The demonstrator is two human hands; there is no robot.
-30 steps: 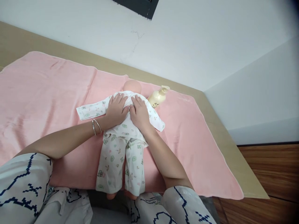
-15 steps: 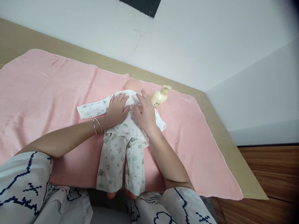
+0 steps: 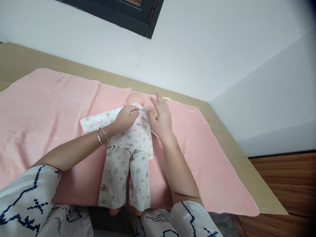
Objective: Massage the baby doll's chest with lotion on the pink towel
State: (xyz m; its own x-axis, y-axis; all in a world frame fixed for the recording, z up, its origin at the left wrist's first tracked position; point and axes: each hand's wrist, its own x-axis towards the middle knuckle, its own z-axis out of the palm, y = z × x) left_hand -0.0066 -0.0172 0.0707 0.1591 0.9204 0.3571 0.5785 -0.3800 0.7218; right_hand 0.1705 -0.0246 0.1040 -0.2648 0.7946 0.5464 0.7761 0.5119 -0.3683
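A baby doll (image 3: pixel 135 98) lies on a pink blanket, dressed in a white patterned shirt (image 3: pixel 138 135) and matching trousers (image 3: pixel 116 177). Its head points away from me and its feet towards me. My left hand (image 3: pixel 125 118) rests at the doll's upper chest or back, fingers closed on the shirt cloth near the collar. Over the doll's right-hand shoulder, my right hand (image 3: pixel 161 118) is raised with its fingers apart. It partly hides a pale yellow pump bottle (image 3: pixel 155 112). One sleeve (image 3: pixel 98 121) stretches out to the left; the other is mostly behind my right hand and forearm.
The pink blanket (image 3: pixel 197 158) covers much of a beige tabletop (image 3: pixel 222 144). A white wall (image 3: pixel 187 52) with a dark-framed window (image 3: pixel 145 29) rises behind. Brown wooden panelling (image 3: pixel 286 177) is at the lower right.
My left hand has gone from lying flat to closed on the shirt. My right hand has lifted off the shirt and shifted right, in front of the bottle. The view has tilted up.
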